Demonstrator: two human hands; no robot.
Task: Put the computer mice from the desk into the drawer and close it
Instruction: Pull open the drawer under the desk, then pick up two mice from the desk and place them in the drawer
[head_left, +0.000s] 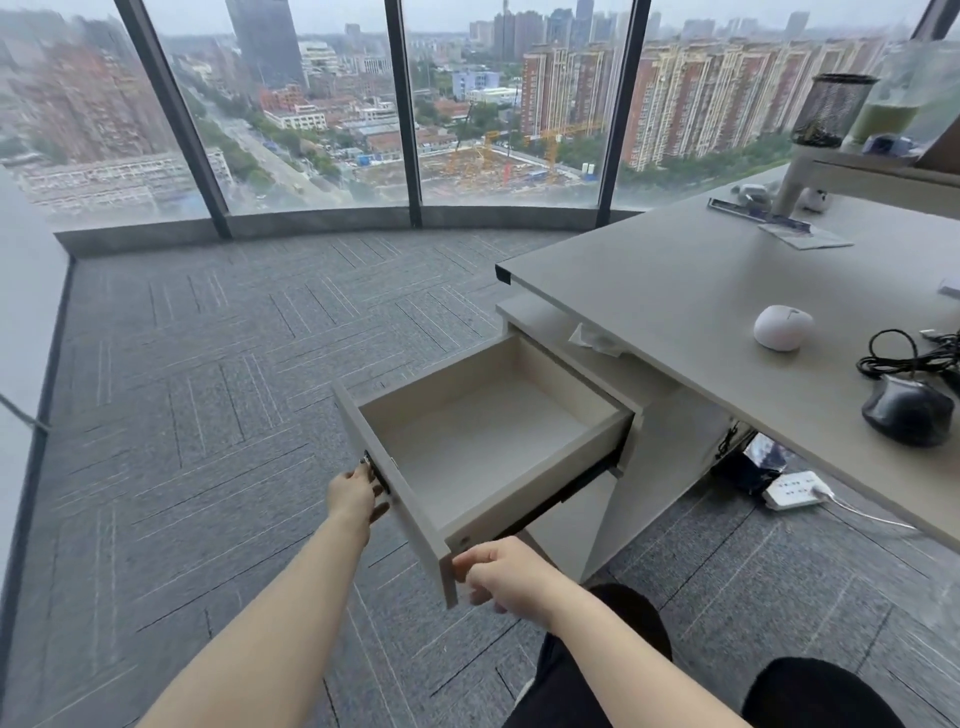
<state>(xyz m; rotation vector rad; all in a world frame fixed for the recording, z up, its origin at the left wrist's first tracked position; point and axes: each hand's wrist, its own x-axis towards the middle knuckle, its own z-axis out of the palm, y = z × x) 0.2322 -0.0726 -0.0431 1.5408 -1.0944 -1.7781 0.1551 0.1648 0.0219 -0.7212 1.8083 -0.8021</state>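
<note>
I see the drawer (483, 441) pulled well out of the pedestal under the desk (675, 291), its inside bare, with my left hand (356, 496) curled loosely at the dark handle (376, 473) on the front panel and my right hand (501, 571) pinching the near corner of that panel between thumb and fingers. Both mice lie on the desk at the right, well apart from the drawer: the white mouse (783, 327) farther back, and the black mouse (909, 410) nearer, just in front of a tangle of black cable (904, 353).
</note>
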